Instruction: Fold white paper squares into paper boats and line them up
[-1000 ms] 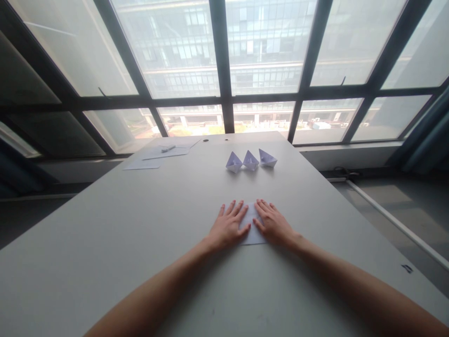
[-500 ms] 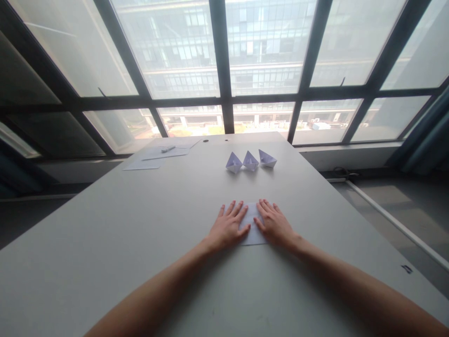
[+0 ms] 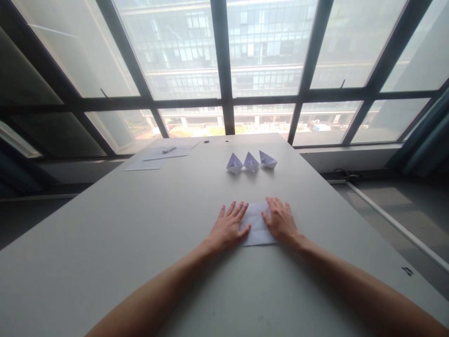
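A white sheet of paper (image 3: 257, 225) with faint creases lies flat on the table in front of me. My left hand (image 3: 229, 224) rests palm down over its left part, fingers spread. Over the right edge of the paper lies my right hand (image 3: 280, 220), its fingers stretched out and the thumb apart, pointing inward. Both hands cover the side edges of the sheet. Beyond them stand three folded paper boats in a row: a left one (image 3: 234, 164), a middle one (image 3: 251, 162) and a right one (image 3: 268, 160).
Several loose white sheets (image 3: 143, 164) lie at the far left of the white table (image 3: 140, 224), with a small whitish object (image 3: 169, 150) on top. A dark mark (image 3: 407, 271) shows near the right edge. Large windows (image 3: 266, 51) rise behind the table.
My right hand has slid a little to the right across the paper, so more of the sheet shows between the hands. My left hand has stayed in place.
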A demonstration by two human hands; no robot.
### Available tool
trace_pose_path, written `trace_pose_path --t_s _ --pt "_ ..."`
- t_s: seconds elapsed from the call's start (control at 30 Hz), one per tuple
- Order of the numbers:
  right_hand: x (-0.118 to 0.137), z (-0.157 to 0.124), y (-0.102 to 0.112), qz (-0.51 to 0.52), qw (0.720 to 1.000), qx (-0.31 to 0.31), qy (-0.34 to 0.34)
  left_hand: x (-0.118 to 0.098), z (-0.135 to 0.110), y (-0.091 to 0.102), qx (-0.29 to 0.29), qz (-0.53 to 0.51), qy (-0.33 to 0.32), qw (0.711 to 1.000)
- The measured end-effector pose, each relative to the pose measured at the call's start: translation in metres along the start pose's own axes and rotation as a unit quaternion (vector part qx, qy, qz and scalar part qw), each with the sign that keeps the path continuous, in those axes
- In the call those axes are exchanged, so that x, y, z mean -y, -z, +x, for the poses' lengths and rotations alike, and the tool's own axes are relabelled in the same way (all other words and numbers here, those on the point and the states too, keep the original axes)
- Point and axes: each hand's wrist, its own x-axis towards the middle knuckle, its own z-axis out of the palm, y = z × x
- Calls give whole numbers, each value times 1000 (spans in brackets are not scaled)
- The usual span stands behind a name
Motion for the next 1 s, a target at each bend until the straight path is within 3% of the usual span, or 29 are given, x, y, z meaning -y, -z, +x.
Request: trace_pose_path --t_s 0.2,0.37,0.6,0.8,1.0 --pt "2 3 11 74 995 -59 25 0 1 0 -3 -7 3 1000" --pt "0 5 10 170 980 -103 5 0 1 -2 -10 -17 14 1000" --pt "-13 16 4 314 943 -99 -41 -3 1 6 -56 -28 25 998" --pt "-24 23 9 377 917 -109 -73 -5 2 12 -111 -74 54 990" --pt "-21 25 24 514 848 -75 -107 -1 4 7 -123 -166 84 975"
